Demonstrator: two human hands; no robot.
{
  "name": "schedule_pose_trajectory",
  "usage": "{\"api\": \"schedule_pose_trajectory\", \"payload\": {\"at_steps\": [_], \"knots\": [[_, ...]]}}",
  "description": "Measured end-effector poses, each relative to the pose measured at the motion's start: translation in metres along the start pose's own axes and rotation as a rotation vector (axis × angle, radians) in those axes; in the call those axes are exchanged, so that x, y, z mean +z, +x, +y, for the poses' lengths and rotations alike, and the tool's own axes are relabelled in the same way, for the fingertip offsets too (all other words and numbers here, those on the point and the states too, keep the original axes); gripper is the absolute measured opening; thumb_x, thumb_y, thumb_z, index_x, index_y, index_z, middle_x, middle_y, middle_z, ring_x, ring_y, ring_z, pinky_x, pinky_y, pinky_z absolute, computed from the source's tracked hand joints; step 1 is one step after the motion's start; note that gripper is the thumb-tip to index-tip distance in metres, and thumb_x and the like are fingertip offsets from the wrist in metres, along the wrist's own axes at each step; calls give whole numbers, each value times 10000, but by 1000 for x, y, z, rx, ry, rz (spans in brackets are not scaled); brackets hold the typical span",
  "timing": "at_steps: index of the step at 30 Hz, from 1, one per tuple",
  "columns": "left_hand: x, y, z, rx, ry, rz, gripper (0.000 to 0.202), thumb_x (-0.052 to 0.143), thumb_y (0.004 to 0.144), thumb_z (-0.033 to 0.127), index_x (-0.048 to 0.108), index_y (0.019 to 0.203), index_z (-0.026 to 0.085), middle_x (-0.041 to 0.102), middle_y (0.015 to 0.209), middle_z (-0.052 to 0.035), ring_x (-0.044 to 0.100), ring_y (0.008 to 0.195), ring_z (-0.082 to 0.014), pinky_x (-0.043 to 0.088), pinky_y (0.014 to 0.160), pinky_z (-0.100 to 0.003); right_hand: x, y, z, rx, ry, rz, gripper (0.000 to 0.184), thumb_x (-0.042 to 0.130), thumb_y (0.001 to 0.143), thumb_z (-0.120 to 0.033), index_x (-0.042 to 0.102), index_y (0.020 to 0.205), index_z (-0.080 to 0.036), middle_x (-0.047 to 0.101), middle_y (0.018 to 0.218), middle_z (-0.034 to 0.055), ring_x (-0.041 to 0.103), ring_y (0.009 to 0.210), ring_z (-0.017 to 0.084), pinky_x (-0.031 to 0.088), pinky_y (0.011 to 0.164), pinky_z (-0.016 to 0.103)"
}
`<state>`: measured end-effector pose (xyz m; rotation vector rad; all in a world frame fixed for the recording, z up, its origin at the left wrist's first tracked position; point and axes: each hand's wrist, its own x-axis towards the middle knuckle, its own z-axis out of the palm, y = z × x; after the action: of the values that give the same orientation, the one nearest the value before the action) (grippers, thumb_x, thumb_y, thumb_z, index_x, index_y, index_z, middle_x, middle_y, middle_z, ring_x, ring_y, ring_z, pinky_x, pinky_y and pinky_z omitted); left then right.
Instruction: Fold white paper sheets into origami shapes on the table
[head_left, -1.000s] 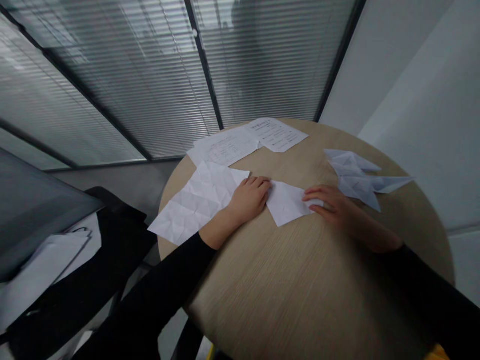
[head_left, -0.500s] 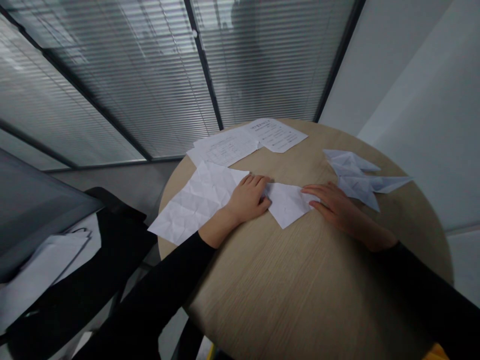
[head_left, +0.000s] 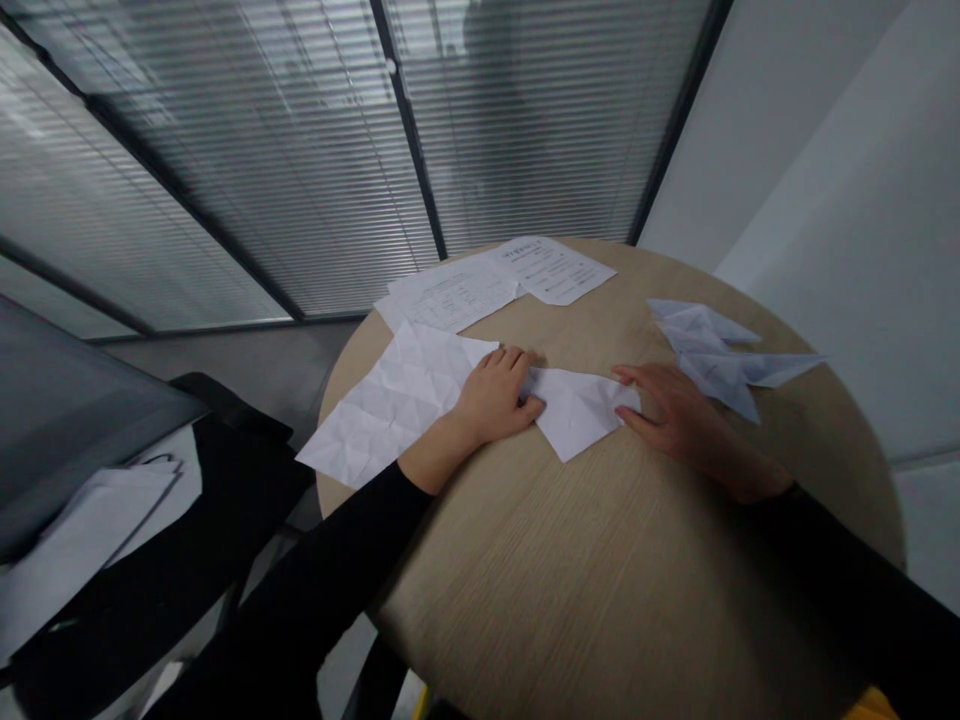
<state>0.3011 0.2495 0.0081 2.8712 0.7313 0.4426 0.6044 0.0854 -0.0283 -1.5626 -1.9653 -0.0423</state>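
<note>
A small folded white paper (head_left: 574,408) lies on the round table between my two hands. My left hand (head_left: 496,395) holds its left end down, thumb and fingers around that end, and the covered part cannot be seen. At the right end, the thumb and forefinger of my right hand (head_left: 667,408) are spread apart at the paper's corner, their tips touching or close to it. Under and beside my left forearm is a larger white sheet (head_left: 390,405) with a grid of creases. A pointed folded paper shape (head_left: 712,350) rests just beyond my right hand.
Printed sheets (head_left: 555,270) lie at the far side of the wooden round table (head_left: 570,580). To the left, a dark chair (head_left: 180,530) carries more papers (head_left: 97,530). Glass panels with blinds (head_left: 525,130) stand behind the table, a pale wall at the right.
My right hand has shifted slightly right, baring more of the folded paper's right corner. The fold there looks a little more raised. My left hand has barely moved.
</note>
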Motion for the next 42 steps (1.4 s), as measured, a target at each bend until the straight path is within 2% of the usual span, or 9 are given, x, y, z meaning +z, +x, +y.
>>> {"api": "schedule_pose_trajectory", "payload": {"at_steps": [5, 12, 18, 24, 28, 30, 33, 35, 42], "knots": [[3, -2, -2, 73, -66, -8, 649, 635, 1009, 360, 569, 1619, 148, 655, 1695, -214, 646, 1550, -383, 488, 1375, -613, 1, 1, 0, -2, 53, -8, 432, 755, 1052, -319, 700, 1476, -261, 783, 1216, 146, 768, 1151, 408, 623, 1064, 651], [1, -1, -2, 63, -33, 6, 615, 676, 1076, 521, 611, 1566, 155, 709, 1556, -213, 705, 1412, -394, 539, 1312, -616, 2, 0, 1, 47, 125, 21, 412, 770, 1030, -302, 724, 1439, -273, 751, 1140, 116, 759, 1083, 373, 647, 1008, 598], [5, 0, -5, 88, -9, 34, 608, 642, 1127, 698, 682, 1445, 180, 713, 1430, -192, 709, 1324, -373, 564, 1257, -594, -1, -1, -5, 50, 79, 9, 470, 764, 1051, -345, 701, 1514, -294, 801, 1296, 150, 784, 1186, 414, 649, 1067, 657], [3, 0, -4, 78, 9, 21, 589, 635, 1137, 685, 699, 1401, 162, 710, 1397, -196, 702, 1289, -373, 592, 1195, -571, 3, -3, -4, 50, 84, -20, 507, 798, 1062, -394, 678, 1544, -292, 806, 1358, 157, 786, 1277, 420, 637, 1142, 664], [3, 0, -3, 74, -26, 19, 544, 636, 1136, 664, 684, 1369, 174, 719, 1417, -197, 696, 1315, -375, 584, 1208, -577, 7, -4, -2, 123, 138, -5, 487, 793, 1056, -389, 705, 1524, -289, 834, 1307, 149, 821, 1142, 380, 696, 1009, 585], [4, -1, -4, 91, -67, 24, 491, 641, 1139, 612, 661, 1392, 192, 716, 1468, -189, 693, 1354, -369, 562, 1245, -588, 5, -3, -2, 132, 150, -4, 388, 792, 1057, -389, 762, 1429, -280, 856, 1198, 134, 828, 1034, 357, 704, 936, 548], [5, 0, -3, 123, -105, 23, 453, 651, 1130, 543, 635, 1427, 202, 721, 1483, -183, 697, 1369, -365, 548, 1256, -599, 0, -1, -3, 69, 146, -38, 124, 780, 1071, -388, 827, 1126, -288, 853, 1036, 102, 819, 962, 343, 683, 909, 533], [4, 1, -2, 131, -91, 20, 438, 655, 1121, 540, 646, 1392, 196, 738, 1422, -186, 705, 1330, -371, 560, 1223, -593, -3, 0, -4, 26, 130, -60, 111, 769, 1083, -377, 824, 1022, -302, 846, 1001, 87, 814, 959, 340, 664, 911, 538], [-8, 4, -1, 169, -63, 4, 382, 641, 1119, 576, 675, 1196, 204, 763, 1261, -172, 711, 1221, -365, 576, 1119, -545, -7, -3, -8, -51, 67, -141, 158, 695, 1130, -315, 853, 1145, -324, 832, 1014, 67, 795, 903, 290, 653, 854, 472]]}}
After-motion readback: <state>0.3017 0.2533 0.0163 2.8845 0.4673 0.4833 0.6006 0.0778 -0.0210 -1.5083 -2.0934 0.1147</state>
